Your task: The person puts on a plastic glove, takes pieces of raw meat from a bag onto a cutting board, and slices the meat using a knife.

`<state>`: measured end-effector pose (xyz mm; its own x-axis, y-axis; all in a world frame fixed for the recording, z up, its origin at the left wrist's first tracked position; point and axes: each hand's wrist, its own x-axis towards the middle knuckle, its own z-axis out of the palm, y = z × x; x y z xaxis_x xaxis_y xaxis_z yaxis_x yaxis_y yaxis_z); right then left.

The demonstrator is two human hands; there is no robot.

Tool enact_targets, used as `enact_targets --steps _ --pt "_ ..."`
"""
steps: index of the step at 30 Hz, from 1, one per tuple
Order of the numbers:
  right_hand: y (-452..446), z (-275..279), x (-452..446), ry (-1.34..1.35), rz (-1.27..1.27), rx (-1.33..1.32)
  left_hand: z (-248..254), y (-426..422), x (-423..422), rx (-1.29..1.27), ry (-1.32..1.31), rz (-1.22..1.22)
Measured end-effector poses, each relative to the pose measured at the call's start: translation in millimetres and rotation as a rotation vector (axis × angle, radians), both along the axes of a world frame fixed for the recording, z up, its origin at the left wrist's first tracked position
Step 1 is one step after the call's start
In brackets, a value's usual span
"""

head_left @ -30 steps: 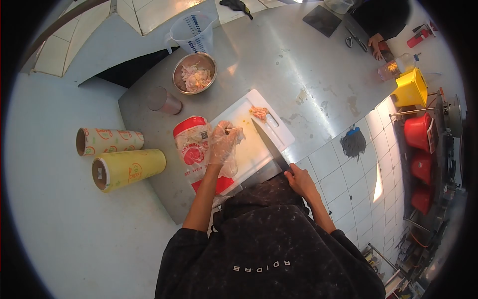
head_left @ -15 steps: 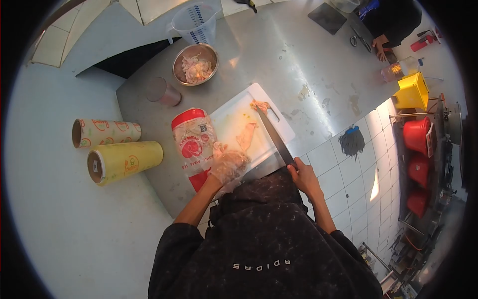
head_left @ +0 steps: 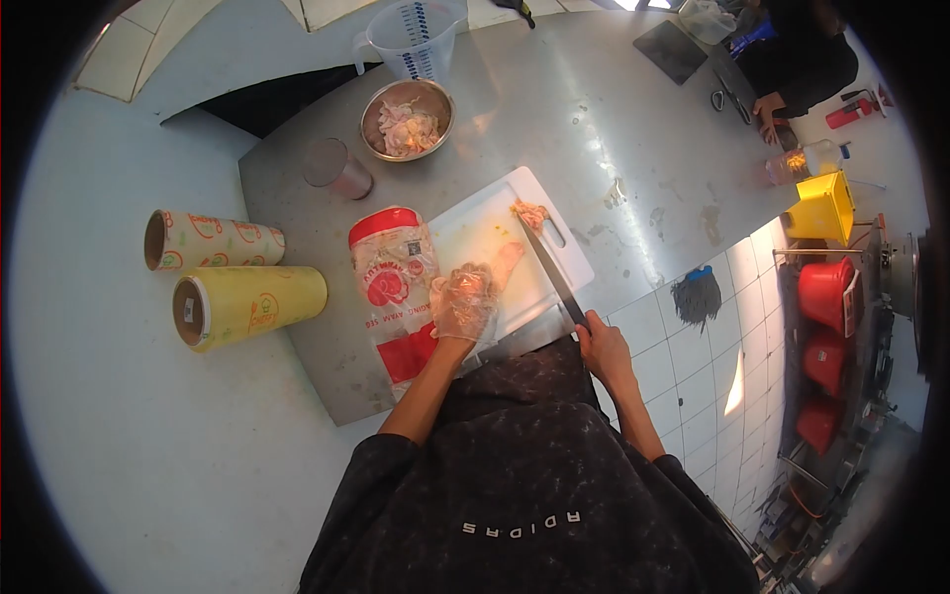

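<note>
My left hand, in a clear plastic glove, is over the lower left of the white cutting board. Its fingers are closed at the near end of a flat piece of chicken; the glove partly hides the grip. In my bare right hand is the handle of a long knife, the blade slanting across the board. Its tip lies beside a small heap of trimmings. Left of the board lies a red and clear plastic bag of chicken, touching or close to my left hand.
A metal bowl of chicken pieces, a measuring jug and a tumbler stand behind. Two film rolls are at left. Another person's hand rests at the far right, near scissors and a bottle.
My left hand has moved from the bag's edge rightward and up onto the board. The chicken piece has shifted slightly right. My right hand keeps the knife in nearly the same place.
</note>
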<state>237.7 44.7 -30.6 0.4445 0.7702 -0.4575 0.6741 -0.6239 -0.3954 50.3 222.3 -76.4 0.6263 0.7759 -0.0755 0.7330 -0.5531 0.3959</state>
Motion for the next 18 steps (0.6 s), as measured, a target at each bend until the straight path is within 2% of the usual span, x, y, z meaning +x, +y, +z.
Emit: enact_targets --steps 2,5,8,11,14,17,18 --pt "-0.8 0.7 -0.1 0.027 -0.008 0.002 -1.9 1.9 -2.8 -0.013 0.017 -0.003" --pt "-0.7 -0.6 -3.4 0.098 -0.024 0.029 -66.6 1.7 -10.9 0.12 -0.013 -0.006" --pt "-0.7 -3.7 -6.8 0.143 -0.083 0.073 -44.5 6.8 -2.6 0.041 0.061 -0.013" --pt "0.7 -3.2 -6.8 0.167 -0.137 0.083 -28.7 9.9 1.5 -0.184 0.044 0.088" --pt "0.7 1.7 -5.0 0.185 -0.184 0.101 0.7 20.4 5.5 -0.127 -0.029 0.097" --pt "-8.7 -9.4 -2.3 0.171 -0.193 0.135 36.7 60.8 5.7 -0.492 -0.353 0.075" --pt "-10.8 -14.0 -1.6 0.159 -0.184 0.145 61.6 73.8 8.9 -0.552 -0.379 0.108"
